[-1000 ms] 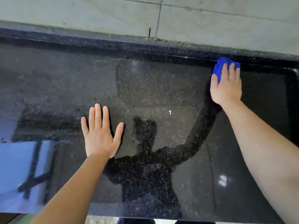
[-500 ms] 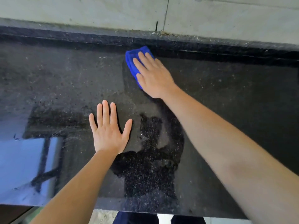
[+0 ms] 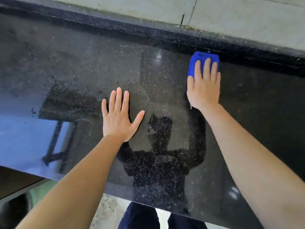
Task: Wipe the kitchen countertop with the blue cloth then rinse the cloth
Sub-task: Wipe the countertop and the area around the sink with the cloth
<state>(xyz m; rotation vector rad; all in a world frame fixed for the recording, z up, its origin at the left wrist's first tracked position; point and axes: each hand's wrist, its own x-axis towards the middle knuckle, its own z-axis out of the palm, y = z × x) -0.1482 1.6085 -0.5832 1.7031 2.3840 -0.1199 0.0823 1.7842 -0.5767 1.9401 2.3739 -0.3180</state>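
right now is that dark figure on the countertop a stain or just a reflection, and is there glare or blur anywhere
Head view: the dark figure is the person's own reflection in the glossy countertop, its arms meeting the left hand and right hand. Pale blue glare washes out the near-left edge, the blue cloth looks sharp, and the back wall runs slanted across the frame.

Half a second ago the right hand [image 3: 203,90] pressed the blue cloth [image 3: 198,61] on the worktop [image 3: 82,63] just beyond the left hand [image 3: 119,118], with its fingers slanted to the left. Now hand and cloth have slid to the right along the back edge, and the fingers point straight at the wall [image 3: 247,19].
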